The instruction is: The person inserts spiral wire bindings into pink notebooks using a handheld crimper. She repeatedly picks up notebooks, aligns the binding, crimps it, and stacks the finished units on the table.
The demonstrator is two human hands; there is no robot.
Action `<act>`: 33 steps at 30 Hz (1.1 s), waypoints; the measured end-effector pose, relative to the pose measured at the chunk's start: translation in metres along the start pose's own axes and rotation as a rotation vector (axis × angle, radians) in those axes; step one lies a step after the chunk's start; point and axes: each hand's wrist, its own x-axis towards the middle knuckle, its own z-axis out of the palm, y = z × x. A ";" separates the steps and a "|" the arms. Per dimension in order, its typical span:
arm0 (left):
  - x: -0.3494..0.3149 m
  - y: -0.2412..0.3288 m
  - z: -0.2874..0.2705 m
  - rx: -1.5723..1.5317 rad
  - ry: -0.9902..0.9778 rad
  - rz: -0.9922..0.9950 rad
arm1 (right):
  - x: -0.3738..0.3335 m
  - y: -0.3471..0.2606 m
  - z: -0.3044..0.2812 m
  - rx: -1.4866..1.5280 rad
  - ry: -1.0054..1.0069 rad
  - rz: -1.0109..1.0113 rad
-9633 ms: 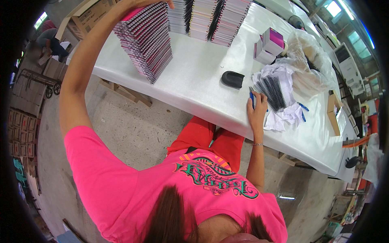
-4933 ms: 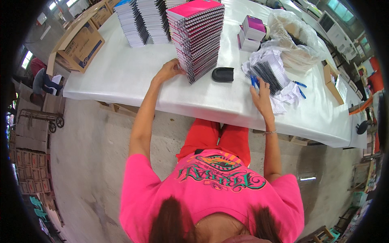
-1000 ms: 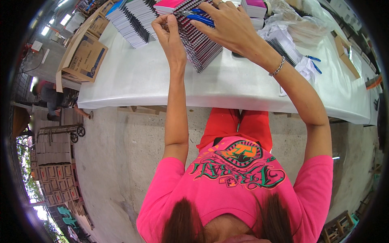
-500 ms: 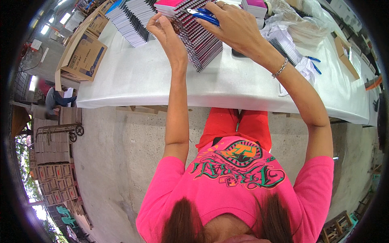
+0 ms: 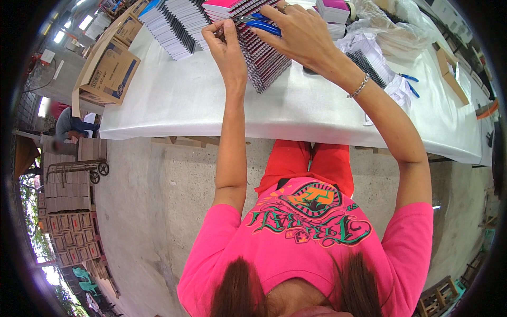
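Observation:
My right hand (image 5: 303, 37) grips pliers (image 5: 264, 26) with blue handles, their metal jaws pointing left. My left hand (image 5: 229, 50) is closed in a pinch, thumb and fingertips together beside the jaws. What it pinches, if anything, is too small to make out. Both hands are at the upper left corner of a stack of spiral-bound notebooks (image 5: 266, 66) with dark red and pink edges, spirals facing me. A pink cover (image 5: 219, 4) shows on top. To the left stand more spiral notebooks (image 5: 169, 31) with white pages and black spirals.
Beneath everything lies a white-covered table (image 5: 174, 105). On its right are crumpled clear plastic (image 5: 393, 26), black spiral coils (image 5: 365, 66), another blue-handled tool (image 5: 409, 84) and a shallow carton (image 5: 451, 74). Cardboard boxes (image 5: 111, 74) stand at the left edge. A person (image 5: 76, 124) is farther off.
My left hand has shifted right, toward the pliers. The pliers have dipped slightly and their jaws have come closer to my left fingertips. The person in the background has changed posture.

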 end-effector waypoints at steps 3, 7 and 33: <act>0.000 -0.001 0.004 -0.011 -0.010 0.012 | 0.001 0.017 0.021 -0.057 0.207 -0.153; -0.001 -0.001 0.000 0.033 0.000 -0.022 | -0.002 0.009 0.016 -0.024 0.049 -0.039; -0.011 -0.005 -0.003 0.043 0.054 -0.058 | -0.017 0.011 0.016 -0.026 0.094 -0.034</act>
